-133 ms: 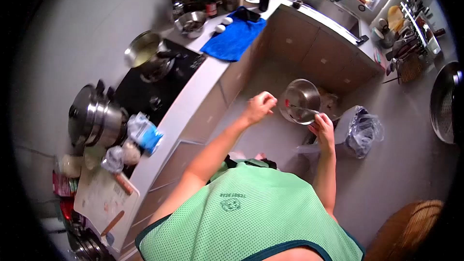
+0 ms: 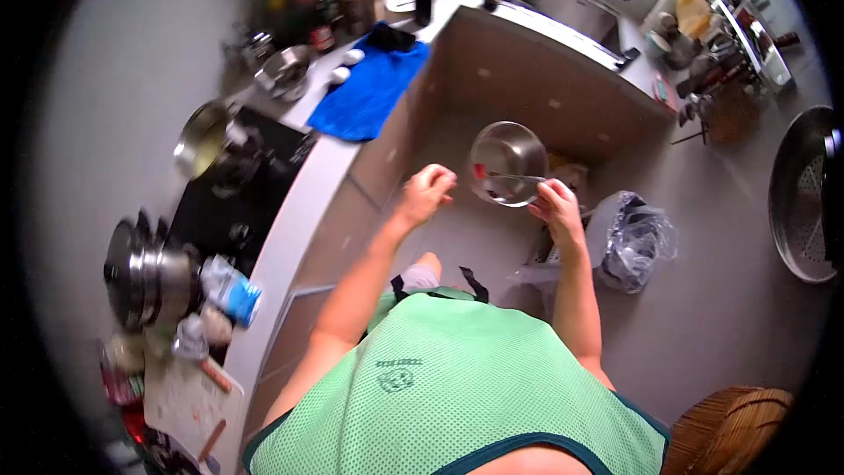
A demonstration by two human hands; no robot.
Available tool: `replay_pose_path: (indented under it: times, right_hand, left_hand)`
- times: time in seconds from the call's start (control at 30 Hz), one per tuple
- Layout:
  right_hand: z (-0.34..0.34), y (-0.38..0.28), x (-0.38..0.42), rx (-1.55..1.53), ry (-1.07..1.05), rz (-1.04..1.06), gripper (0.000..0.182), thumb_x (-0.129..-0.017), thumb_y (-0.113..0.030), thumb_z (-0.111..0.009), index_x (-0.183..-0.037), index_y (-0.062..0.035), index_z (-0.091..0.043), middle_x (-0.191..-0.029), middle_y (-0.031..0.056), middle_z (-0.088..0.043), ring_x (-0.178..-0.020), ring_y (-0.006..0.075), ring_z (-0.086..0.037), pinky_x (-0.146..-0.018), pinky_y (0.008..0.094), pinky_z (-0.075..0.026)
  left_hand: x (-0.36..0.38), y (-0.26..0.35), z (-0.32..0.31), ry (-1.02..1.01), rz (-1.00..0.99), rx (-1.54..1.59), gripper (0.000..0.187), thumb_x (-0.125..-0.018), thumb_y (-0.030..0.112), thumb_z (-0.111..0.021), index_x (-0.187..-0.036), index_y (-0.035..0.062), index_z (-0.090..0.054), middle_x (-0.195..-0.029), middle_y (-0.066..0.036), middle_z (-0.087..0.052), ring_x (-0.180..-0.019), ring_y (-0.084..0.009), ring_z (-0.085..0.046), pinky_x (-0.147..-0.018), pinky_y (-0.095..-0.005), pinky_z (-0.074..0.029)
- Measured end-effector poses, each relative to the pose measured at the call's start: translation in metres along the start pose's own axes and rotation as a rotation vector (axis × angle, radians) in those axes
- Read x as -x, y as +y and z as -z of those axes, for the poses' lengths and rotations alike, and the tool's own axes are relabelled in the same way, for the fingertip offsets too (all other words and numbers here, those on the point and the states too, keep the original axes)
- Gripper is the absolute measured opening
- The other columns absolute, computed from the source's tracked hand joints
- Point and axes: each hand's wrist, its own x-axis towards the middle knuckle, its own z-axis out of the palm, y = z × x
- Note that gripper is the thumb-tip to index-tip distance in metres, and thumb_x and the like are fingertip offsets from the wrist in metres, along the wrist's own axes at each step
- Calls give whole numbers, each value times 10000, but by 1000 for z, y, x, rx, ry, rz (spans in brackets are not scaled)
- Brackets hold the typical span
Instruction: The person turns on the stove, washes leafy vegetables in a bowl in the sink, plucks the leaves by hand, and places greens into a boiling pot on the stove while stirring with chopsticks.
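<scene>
In the head view, my right hand (image 2: 556, 204) is closed around the rim or handle side of a round steel pot (image 2: 510, 151), held out over the floor. Something small and red (image 2: 479, 171) shows at the pot's left side, and a thin pale strip crosses its lower part. My left hand (image 2: 428, 191) is left of the pot, apart from it, with its fingers curled together. Whether anything small is between those fingers is too blurred to tell.
A counter with a stove (image 2: 220, 202), pots and a blue cloth (image 2: 369, 92) runs along the left. Behind is the sink (image 2: 580, 13). A lined bin (image 2: 629, 242) stands right of my right hand, and a large pan (image 2: 804, 198) is at the far right.
The view has shifted, so the counter and pot appear further left. My right hand still holds the pot, and my left hand remains beside it.
</scene>
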Motion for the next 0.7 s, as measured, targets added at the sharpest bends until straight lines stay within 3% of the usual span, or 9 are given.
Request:
replay_pose_path:
  times: [0.07, 0.17, 0.47, 0.7]
  right_hand:
    - [-1, 40, 8, -57, 46, -168, 103, -796, -181, -530, -765, -86, -508, -658, -28, -463, -612, 60, -477, -600, 244, -475]
    - [26, 56, -52, -111, 11, -224, 102, -797, -175, -529, -765, -82, -502, -689, -13, -493, -646, 74, -506, -619, 254, -480]
    - [102, -27, -242, -18, 241, -110, 126, -792, -183, -531, -748, -71, -492, -704, 8, -510, -655, 88, -514, -622, 257, -477]
    - [204, -63, -369, -50, 501, -46, 100, -795, -155, -499, -734, -77, -483, -641, -11, -485, -571, 87, -495, -590, 264, -475]
  left_hand:
    - [22, -43, -1, -22, 256, 23, 211, -834, 232, -472, -843, 27, -522, -799, -46, -551, -721, -105, -540, -569, -236, -474]
    - [-35, -70, -9, -67, 330, 85, 213, -835, 250, -466, -857, 42, -509, -794, -43, -546, -657, -114, -553, -571, -231, -461]
    - [-294, -58, -55, -250, 274, 53, 230, -836, 277, -468, -866, 53, -511, -800, -28, -545, -642, -96, -557, -583, -217, -449]
    - [-404, -67, -68, -257, 315, 44, 193, -852, 238, -447, -882, 62, -519, -833, -41, -572, -647, -81, -556, -581, -197, -440]
